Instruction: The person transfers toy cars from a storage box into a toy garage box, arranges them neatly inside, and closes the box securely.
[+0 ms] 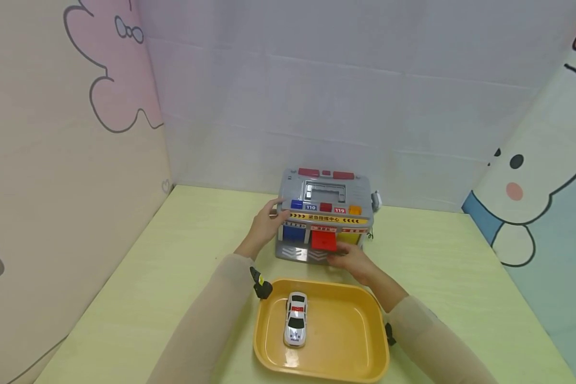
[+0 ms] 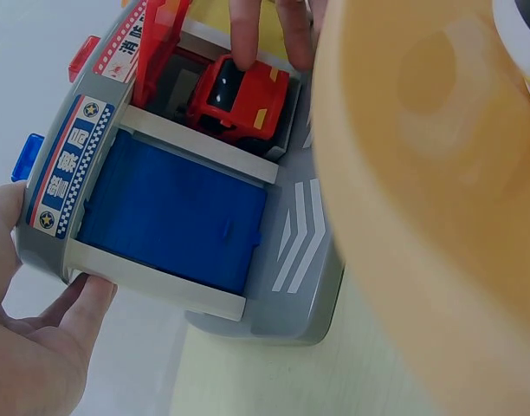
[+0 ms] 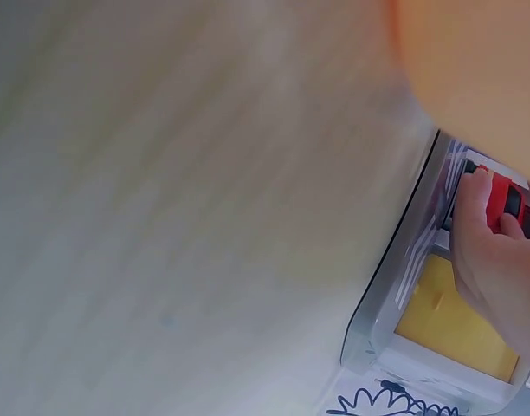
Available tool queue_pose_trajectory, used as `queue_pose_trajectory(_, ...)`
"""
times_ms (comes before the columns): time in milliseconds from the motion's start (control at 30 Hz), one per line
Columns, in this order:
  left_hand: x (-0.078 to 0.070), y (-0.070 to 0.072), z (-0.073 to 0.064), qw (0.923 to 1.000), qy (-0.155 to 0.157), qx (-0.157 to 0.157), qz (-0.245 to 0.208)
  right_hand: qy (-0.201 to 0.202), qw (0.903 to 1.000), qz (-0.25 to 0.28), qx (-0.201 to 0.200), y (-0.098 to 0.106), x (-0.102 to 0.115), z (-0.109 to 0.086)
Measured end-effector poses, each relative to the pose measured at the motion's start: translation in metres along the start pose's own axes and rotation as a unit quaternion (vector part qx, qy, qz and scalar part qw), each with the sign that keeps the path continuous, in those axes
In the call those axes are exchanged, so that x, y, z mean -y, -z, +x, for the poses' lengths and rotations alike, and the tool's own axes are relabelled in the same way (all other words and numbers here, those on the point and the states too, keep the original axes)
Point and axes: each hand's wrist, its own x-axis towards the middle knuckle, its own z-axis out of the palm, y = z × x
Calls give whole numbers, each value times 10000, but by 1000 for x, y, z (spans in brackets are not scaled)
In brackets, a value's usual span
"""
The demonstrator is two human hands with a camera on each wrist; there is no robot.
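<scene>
Where the table (image 1: 461, 277) is viewed from the head, a grey toy station (image 1: 290, 189) is flanked by two hands. Its left front corner is held by the left hand (image 1: 265, 226), with thumb and finger placed apart along the edge. The right hand (image 1: 354, 263) is positioned low at the front, just beside the lifted red door (image 1: 324, 241); what is held there cannot be told from this angle. A yellow tray (image 1: 365, 370) is set nearer the body, and a white police car (image 1: 296, 322) is contained in its left half.

In the left wrist view, a red toy vehicle (image 2: 263, 100) is shown in the middle bay, between the closed blue door (image 2: 174, 212) and the right hand. It is touched by one fingertip (image 2: 244, 52) near its dark window, while a second, slightly parted, is seen near its outer end. The station's corner is clasped between the left thumb and fingers.

In the right wrist view, the vehicle is pinched by the right hand: one digit is laid at its outer end, another against its side. A closed yellow door (image 3: 451, 316) is located just beside the hand.
</scene>
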Motion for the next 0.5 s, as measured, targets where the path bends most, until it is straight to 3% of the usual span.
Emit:
queue_pose_trajectory(300, -3, 1, -2, 10000, 38, -6, 12, -149, 9987, 359, 316, 2, 4, -4)
queue_pose_trajectory(500, -4, 1, -3, 10000, 45, 8, 31, -264, 9990, 273, 238, 4, 10, -8)
